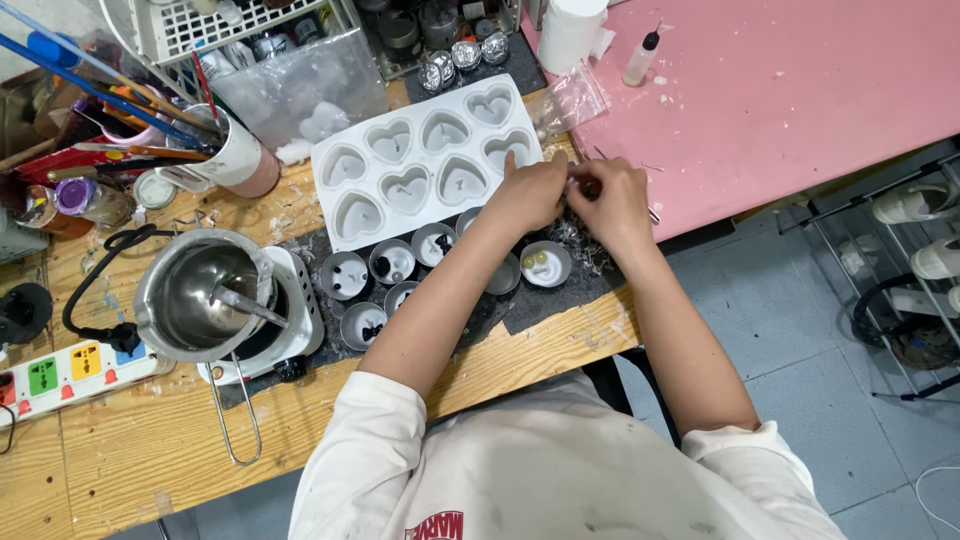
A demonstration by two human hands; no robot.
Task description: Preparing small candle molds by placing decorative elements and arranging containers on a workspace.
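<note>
On the wooden bench (120, 440), a pink mat (780, 90) covers the far right section. A white heart mould (425, 160) with eight cavities lies at centre, just beyond a dark mat (500, 310). To the left, a steel pot (205, 295) sits on a small white hotplate (300, 310), with a wire handle (235, 420) reaching toward the near edge. A power strip (70, 370) lies at the left edge. A cup of brushes (235, 150) stands behind the pot. Round tins (390, 265) are grouped on the dark mat; some contain small dark pieces, and one (545, 263) near the hands holds yellow pieces.

Both hands meet at the mould's right corner, above the tins. The left hand (530, 195) is closed narrow, fingertips pinched on a small item (578, 183). The right hand (612, 200) is likewise closed narrow on the same item; what the item is cannot be told. A thin rod (653, 214) protrudes beside the right hand.
</note>
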